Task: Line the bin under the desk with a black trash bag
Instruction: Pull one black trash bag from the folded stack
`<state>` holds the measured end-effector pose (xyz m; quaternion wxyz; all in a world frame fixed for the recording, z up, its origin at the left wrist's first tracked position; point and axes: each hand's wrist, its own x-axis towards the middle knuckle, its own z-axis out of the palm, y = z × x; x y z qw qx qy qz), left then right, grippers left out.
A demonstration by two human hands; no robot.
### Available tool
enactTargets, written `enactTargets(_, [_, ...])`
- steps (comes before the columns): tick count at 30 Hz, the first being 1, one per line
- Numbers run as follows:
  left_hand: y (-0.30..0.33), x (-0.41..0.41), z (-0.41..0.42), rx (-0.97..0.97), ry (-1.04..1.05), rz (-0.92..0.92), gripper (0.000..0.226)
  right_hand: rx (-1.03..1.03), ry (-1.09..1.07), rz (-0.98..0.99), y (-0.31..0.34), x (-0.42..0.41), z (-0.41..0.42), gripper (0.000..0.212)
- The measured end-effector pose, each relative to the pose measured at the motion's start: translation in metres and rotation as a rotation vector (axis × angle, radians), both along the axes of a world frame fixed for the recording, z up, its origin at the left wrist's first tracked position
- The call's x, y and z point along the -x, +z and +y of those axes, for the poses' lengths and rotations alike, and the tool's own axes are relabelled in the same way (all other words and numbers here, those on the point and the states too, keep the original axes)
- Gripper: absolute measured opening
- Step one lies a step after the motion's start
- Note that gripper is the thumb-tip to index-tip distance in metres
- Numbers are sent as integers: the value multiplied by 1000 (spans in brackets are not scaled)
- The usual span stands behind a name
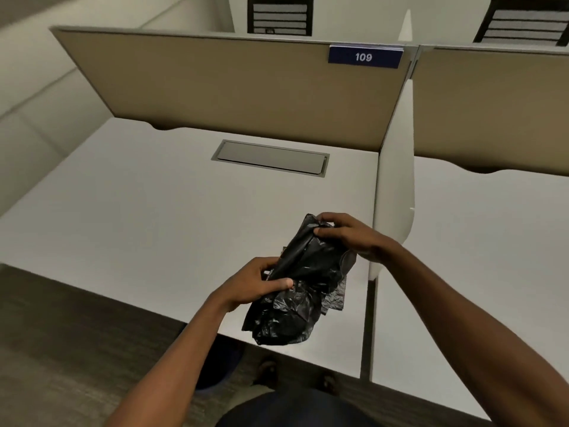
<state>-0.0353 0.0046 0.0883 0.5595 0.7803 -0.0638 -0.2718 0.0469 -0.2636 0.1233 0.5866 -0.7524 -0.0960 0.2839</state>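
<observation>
A crumpled black trash bag hangs above the front right part of the white desk, held by both hands. My left hand grips its middle from the left side. My right hand pinches its top end from the right. The lower part of the bag droops past the desk's front edge. A dark blue rounded thing, possibly the bin, shows under the desk's front edge, mostly hidden by my left forearm.
A grey cable hatch is set into the desk's back. A tan partition with a blue "109" sign stands behind. A white divider separates a second desk at right. Carpet lies at left.
</observation>
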Motion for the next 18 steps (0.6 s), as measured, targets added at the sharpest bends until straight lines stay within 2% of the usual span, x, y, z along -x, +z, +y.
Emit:
enactTargets(3, [14,22,6,146,127,108,26,-20,25,41,1,-5,11,23])
enactTargets(5, [21,34,9,156,202,145,15,70,-12,-42,1,-1,21,43])
enactTargets(7, [24,47,12,207,342,193,13,218,-175,-334,5,14,34,60])
enactTargets(9, [22,58,16,323,507,307,22,193,-283,-684,10,41,48,60])
enactTargets(11, [23,69,18,412,602,375,39,60,-105,-873,14,80,62,60])
enactTargets(12, [25,74,19,439,628,385,46,29,46,-904,13,102,68,66])
enactTargets(14, [27,80,24,492,650,400,54,97,272,-939,8,138,80,80])
enactTargets(16, [31,86,33,540,637,426,60,123,272,-918,1,154,89,73])
enactTargets(18, [32,93,45,559,584,425,73,39,156,-835,4,160,98,53])
